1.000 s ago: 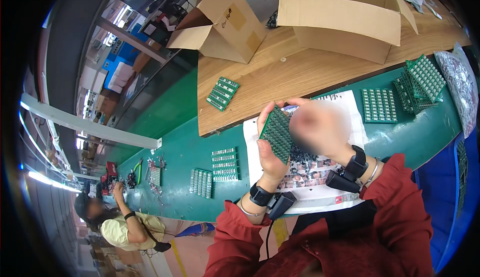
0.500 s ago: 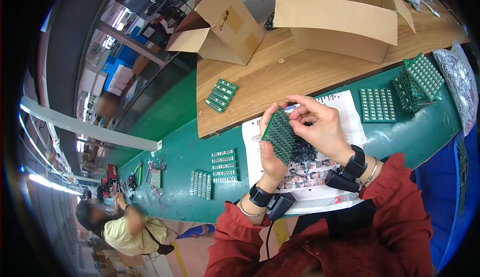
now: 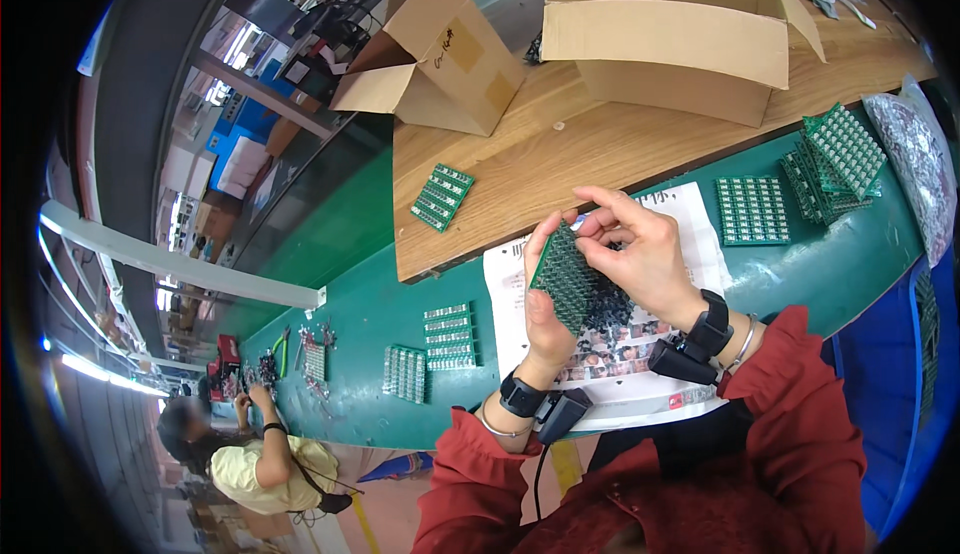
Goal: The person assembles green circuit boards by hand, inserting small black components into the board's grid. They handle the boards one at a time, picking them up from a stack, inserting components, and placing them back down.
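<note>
My left hand (image 3: 545, 316) grips a green circuit panel (image 3: 566, 276), tilted and held up above a white printed sheet (image 3: 690, 229) on the green bench. My right hand (image 3: 640, 254) pinches the panel's top edge with thumb and fingertips. Under the panel, a pile of small dark parts (image 3: 612, 306) lies on the sheet. Both wrists carry black bands, and red sleeves cover my forearms.
More green panels lie about: one on the wooden board (image 3: 442, 197), a flat one (image 3: 752, 210) and a stack (image 3: 838, 159) at right, several at left (image 3: 448, 336). Two open cardboard boxes (image 3: 680, 39) stand behind. A silvery bag (image 3: 915, 159) sits far right. Another person (image 3: 250, 454) works lower left.
My right hand has shifted along the panel's top edge and its fingers now pinch there. The panel stays held up in my left hand.
</note>
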The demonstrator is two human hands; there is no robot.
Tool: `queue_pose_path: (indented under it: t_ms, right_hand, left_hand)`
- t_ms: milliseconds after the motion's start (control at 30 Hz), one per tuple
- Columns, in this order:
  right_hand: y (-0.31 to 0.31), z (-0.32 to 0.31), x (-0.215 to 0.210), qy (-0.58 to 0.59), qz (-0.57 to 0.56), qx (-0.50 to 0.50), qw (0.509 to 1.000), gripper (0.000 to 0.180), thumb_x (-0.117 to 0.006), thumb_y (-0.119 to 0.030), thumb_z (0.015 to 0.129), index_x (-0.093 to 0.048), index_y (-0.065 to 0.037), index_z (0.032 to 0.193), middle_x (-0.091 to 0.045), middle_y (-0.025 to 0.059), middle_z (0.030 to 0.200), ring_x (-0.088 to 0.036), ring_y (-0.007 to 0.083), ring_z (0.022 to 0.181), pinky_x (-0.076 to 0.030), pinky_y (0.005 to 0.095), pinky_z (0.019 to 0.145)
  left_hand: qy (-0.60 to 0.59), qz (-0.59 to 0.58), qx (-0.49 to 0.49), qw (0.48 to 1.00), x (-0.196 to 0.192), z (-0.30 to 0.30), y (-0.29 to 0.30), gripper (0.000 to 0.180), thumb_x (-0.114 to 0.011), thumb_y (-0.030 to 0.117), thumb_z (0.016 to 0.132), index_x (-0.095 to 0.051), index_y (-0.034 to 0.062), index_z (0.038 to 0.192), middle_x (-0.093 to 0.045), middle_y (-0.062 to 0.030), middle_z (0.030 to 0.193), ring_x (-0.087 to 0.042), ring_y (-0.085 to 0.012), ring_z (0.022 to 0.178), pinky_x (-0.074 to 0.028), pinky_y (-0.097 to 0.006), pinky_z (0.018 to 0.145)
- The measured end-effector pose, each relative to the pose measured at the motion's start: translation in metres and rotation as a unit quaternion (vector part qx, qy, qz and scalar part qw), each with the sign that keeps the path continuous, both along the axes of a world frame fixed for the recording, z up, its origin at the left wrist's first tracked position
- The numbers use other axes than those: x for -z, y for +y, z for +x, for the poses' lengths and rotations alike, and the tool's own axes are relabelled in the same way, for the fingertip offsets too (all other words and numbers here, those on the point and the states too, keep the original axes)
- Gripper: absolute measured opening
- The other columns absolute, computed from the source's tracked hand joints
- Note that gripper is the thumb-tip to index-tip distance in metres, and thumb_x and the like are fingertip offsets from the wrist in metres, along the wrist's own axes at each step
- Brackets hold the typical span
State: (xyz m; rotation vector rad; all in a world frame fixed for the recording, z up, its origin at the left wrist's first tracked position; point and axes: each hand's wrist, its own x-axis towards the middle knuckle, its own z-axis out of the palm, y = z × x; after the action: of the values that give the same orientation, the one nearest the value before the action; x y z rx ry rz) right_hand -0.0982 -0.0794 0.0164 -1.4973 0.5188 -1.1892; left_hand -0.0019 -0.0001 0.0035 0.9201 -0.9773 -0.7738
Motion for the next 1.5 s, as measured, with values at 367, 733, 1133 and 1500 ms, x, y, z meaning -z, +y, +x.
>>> queue_pose_path:
  t_ms: [367,733,1133,1500]
  right_hand:
    - [-0.002,-0.004,0.001,0.024,-0.015,-0.001,1.000,0.043,-0.064,0.006,0.074,-0.059,0.000,0.117,-0.068,0.0094,0.085,-0.065,0.0109,0.072,-0.055,0.0237,0.066]
    - [-0.004,-0.006,-0.005,0.002,0.022,-0.007,1.000,0.047,-0.063,0.007,0.077,-0.055,0.000,0.122,-0.066,0.0069,0.088,-0.064,0.0104,0.081,-0.055,0.0242,0.074]
    - [-0.004,-0.006,-0.002,-0.001,-0.027,0.028,0.999,0.040,-0.061,0.008,0.077,-0.060,0.001,0.116,-0.063,0.0047,0.085,-0.061,0.0081,0.077,-0.054,0.0230,0.071]
    - [-0.001,-0.004,-0.003,-0.014,0.001,0.005,1.000,0.047,-0.062,0.005,0.075,-0.059,-0.005,0.120,-0.068,0.0078,0.084,-0.065,0.0105,0.075,-0.056,0.0241,0.067]
  left_hand:
    - [-0.013,0.020,0.022,0.999,0.003,0.002,0.000,0.095,-0.049,0.071,0.079,-0.027,-0.0002,0.138,-0.039,-0.0180,0.135,-0.043,-0.0283,0.124,-0.033,-0.041,0.105]
    - [-0.027,0.051,0.041,0.998,0.009,0.004,0.002,0.105,-0.052,0.074,0.075,-0.017,0.0002,0.142,-0.039,-0.0192,0.135,-0.044,-0.0273,0.124,-0.035,-0.039,0.104]
    - [-0.020,0.043,0.011,0.999,0.003,0.003,0.001,0.102,-0.051,0.073,0.076,-0.023,-0.0008,0.141,-0.042,-0.0182,0.133,-0.047,-0.0258,0.120,-0.037,-0.038,0.102]
    - [-0.027,0.037,0.040,0.998,0.005,0.004,0.000,0.101,-0.046,0.075,0.078,-0.022,-0.0012,0.140,-0.042,-0.0191,0.133,-0.045,-0.0281,0.122,-0.034,-0.040,0.104]
